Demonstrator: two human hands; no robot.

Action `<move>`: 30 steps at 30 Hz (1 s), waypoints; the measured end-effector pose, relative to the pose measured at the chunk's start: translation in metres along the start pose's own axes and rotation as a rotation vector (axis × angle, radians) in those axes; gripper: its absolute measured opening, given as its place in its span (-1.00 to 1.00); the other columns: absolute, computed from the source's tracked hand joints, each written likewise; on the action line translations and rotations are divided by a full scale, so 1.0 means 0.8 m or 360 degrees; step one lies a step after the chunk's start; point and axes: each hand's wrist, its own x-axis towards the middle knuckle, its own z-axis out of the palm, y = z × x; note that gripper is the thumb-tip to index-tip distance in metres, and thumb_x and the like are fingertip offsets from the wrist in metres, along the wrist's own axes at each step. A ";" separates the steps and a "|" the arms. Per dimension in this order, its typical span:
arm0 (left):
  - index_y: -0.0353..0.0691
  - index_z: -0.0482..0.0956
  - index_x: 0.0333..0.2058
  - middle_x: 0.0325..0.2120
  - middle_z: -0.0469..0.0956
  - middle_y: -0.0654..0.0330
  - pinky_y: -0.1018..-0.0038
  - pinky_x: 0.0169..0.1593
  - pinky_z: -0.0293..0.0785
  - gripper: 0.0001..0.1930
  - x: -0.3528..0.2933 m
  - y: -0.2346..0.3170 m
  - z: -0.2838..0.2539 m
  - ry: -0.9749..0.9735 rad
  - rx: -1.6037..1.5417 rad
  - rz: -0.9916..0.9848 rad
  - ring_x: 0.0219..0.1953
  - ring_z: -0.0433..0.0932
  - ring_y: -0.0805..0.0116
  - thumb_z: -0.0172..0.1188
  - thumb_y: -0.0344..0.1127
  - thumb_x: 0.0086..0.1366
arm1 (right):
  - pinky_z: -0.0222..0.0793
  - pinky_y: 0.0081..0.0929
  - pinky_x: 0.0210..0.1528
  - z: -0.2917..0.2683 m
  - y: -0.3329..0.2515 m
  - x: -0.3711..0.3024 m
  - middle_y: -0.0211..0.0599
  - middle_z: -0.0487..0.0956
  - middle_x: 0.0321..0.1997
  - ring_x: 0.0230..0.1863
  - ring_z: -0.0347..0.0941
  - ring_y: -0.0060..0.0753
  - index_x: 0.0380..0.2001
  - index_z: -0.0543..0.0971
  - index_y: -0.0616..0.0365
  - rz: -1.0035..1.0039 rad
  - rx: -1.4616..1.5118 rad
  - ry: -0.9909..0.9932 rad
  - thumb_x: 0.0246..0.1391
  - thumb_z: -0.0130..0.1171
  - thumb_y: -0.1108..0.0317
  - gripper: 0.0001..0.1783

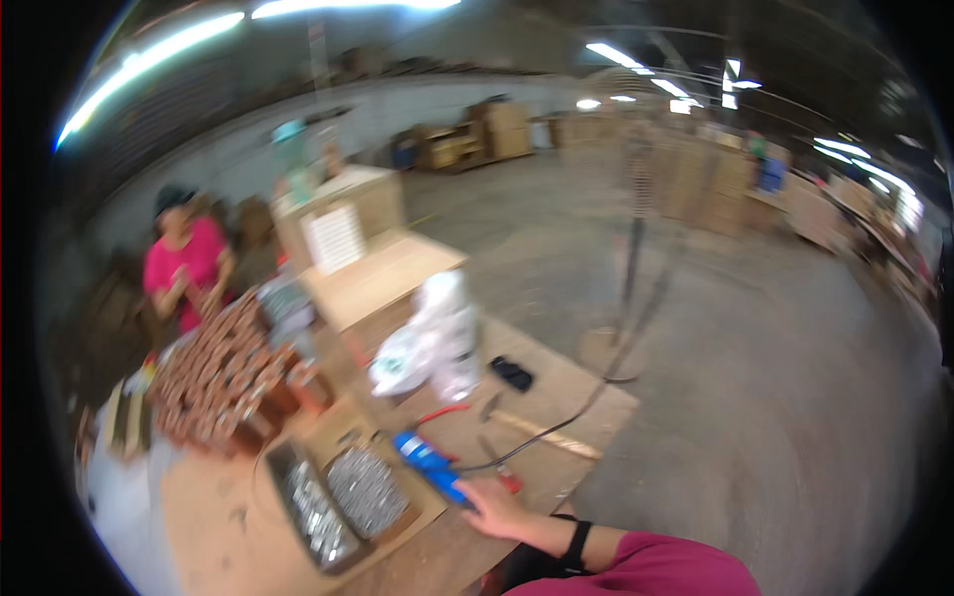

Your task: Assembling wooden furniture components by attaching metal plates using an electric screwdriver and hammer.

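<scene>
The one hand [494, 509] in view reaches in from the lower edge on a forearm with a black wristband [575, 544] and a magenta sleeve [651, 571]; which hand it is cannot be told for sure, though it looks like the right. Its fingers touch the rear end of a blue, cylinder-shaped power tool [429, 466] that lies flat on the plywood worktop [571, 397]; blur hides whether they close round it. The other hand is out of view.

Taking the blue tool as the landmark: a black cable [581, 407] runs from it to the right, off the worktop edge. Just left of it sit two shallow trays heaped with small silvery metal parts [343, 497], resting on a flat brown cardboard sheet [338, 432]. Just behind it lies a red-handled tool [442, 412], and beyond that a crumpled white plastic bag [432, 343] and a small black rectangular object [512, 372]. Further left and behind stands a dense block of copper-brown cylindrical cans [224, 372]. Far behind, a tall brown cardboard box [343, 214] bears a white rectangular sheet [335, 238] on its front. A person in a pink shirt [184, 263] stands behind the cans. Off to the right, a pedestal fan [633, 248] stands on the concrete floor, with stacked brown cartons [711, 184] beyond.
</scene>
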 end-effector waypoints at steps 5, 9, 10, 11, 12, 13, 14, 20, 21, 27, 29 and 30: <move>-0.30 0.17 0.02 -0.04 0.27 0.03 0.32 0.10 0.17 -0.22 -0.026 -0.059 0.026 0.0307 0.0336 -0.0413 0.02 0.25 0.17 0.37 -0.44 -0.24 | 0.15 -0.18 -0.04 -0.018 -0.006 0.001 -0.07 0.38 -0.12 -0.08 0.25 0.01 -0.06 0.31 0.14 -0.0031 -0.0040 0.0116 -0.29 0.21 0.31 -0.39; -0.26 0.05 0.09 0.04 0.15 0.00 0.31 0.16 0.06 -0.05 -0.038 -0.045 0.037 0.0287 0.0391 -0.0574 0.11 0.14 0.12 0.43 -0.33 -0.31 | 0.07 -0.17 0.02 -0.017 0.010 -0.006 -0.01 0.34 -0.07 -0.05 0.21 0.03 0.02 0.25 0.20 -0.0122 -0.0071 0.0128 -0.28 0.18 0.39 -0.33; -0.27 0.02 0.11 0.01 0.18 0.03 0.33 0.13 0.12 -0.01 -0.037 -0.035 0.034 0.0298 0.0383 -0.0642 0.08 0.17 0.15 0.44 -0.30 -0.32 | 0.05 -0.17 0.03 -0.015 0.012 -0.007 0.01 0.33 -0.06 -0.05 0.19 0.04 0.02 0.24 0.22 -0.0119 -0.0030 0.0108 -0.26 0.15 0.42 -0.34; -0.26 -0.01 0.12 0.01 0.17 0.01 0.33 0.12 0.12 0.01 -0.037 -0.018 0.036 0.0323 0.0331 -0.0748 0.08 0.16 0.13 0.44 -0.29 -0.31 | 0.04 -0.17 0.04 -0.013 0.015 -0.006 0.02 0.31 -0.05 -0.04 0.17 0.05 0.03 0.22 0.24 -0.0096 0.0017 0.0073 -0.24 0.13 0.45 -0.35; -0.18 -0.04 0.12 0.00 0.22 0.06 0.37 0.09 0.17 -0.03 -0.034 -0.007 0.032 0.0294 0.0341 -0.0861 0.08 0.21 0.22 0.40 -0.38 -0.26 | 0.04 -0.17 0.04 -0.010 0.015 -0.005 0.02 0.31 -0.05 -0.04 0.17 0.05 0.03 0.22 0.24 -0.0147 0.0040 0.0021 -0.24 0.13 0.45 -0.35; -0.16 -0.04 0.12 0.00 0.23 0.06 0.36 0.09 0.18 -0.03 -0.033 -0.001 0.026 0.0300 0.0306 -0.0880 0.08 0.21 0.22 0.40 -0.38 -0.26 | 0.04 -0.16 0.04 -0.012 0.013 -0.004 0.03 0.30 -0.04 -0.04 0.16 0.05 0.04 0.21 0.24 -0.0121 0.0038 -0.0005 -0.23 0.12 0.46 -0.35; -0.14 -0.04 0.12 0.00 0.24 0.07 0.36 0.08 0.19 -0.04 -0.033 -0.001 0.021 0.0292 0.0255 -0.0893 0.07 0.22 0.22 0.40 -0.37 -0.25 | 0.04 -0.16 0.04 -0.012 0.012 -0.004 0.04 0.29 -0.03 -0.04 0.16 0.06 0.04 0.19 0.25 -0.0082 0.0027 -0.0017 -0.22 0.11 0.46 -0.35; -0.12 0.09 0.06 -0.06 0.30 0.07 0.33 0.04 0.25 -0.11 -0.020 -0.011 0.008 0.0318 0.0302 -0.0797 0.01 0.30 0.18 0.41 -0.35 -0.29 | 0.04 -0.16 0.03 -0.024 -0.001 -0.004 0.04 0.28 -0.02 -0.04 0.16 0.06 0.05 0.19 0.24 -0.0022 0.0050 -0.0084 -0.21 0.11 0.45 -0.35; -0.14 0.14 0.02 -0.11 0.33 0.08 0.34 0.02 0.28 -0.14 -0.017 -0.009 0.015 0.0312 0.0328 -0.0837 -0.03 0.33 0.19 0.42 -0.36 -0.32 | 0.04 -0.16 0.03 -0.025 -0.001 -0.005 0.04 0.29 -0.03 -0.04 0.17 0.07 0.04 0.20 0.24 -0.0040 0.0022 -0.0049 -0.21 0.11 0.44 -0.35; -0.20 0.08 0.03 -0.11 0.31 0.11 0.42 -0.01 0.33 -0.13 -0.029 0.074 0.025 -0.0054 -0.0257 -0.0652 -0.05 0.33 0.30 0.39 -0.51 -0.31 | 0.06 -0.18 0.02 -0.017 0.005 -0.002 0.02 0.32 -0.06 -0.06 0.20 0.06 0.02 0.25 0.23 -0.0148 -0.0069 0.0016 -0.21 0.13 0.38 -0.37; -0.23 0.09 0.02 -0.12 0.31 0.09 0.42 -0.02 0.33 -0.13 -0.043 0.098 0.048 -0.0263 -0.0502 -0.0654 -0.06 0.34 0.30 0.40 -0.48 -0.31 | 0.07 -0.19 0.01 -0.016 0.003 0.000 0.01 0.33 -0.07 -0.06 0.20 0.05 0.01 0.25 0.24 -0.0170 -0.0016 0.0012 -0.22 0.14 0.38 -0.37; -0.26 0.10 0.02 -0.12 0.31 0.08 0.42 -0.02 0.33 -0.14 -0.053 0.109 0.061 -0.0419 -0.0714 -0.0649 -0.06 0.34 0.29 0.41 -0.45 -0.31 | 0.07 -0.19 0.01 -0.015 0.002 0.001 0.01 0.33 -0.07 -0.06 0.20 0.05 0.01 0.25 0.24 -0.0129 -0.0041 0.0027 -0.22 0.14 0.38 -0.37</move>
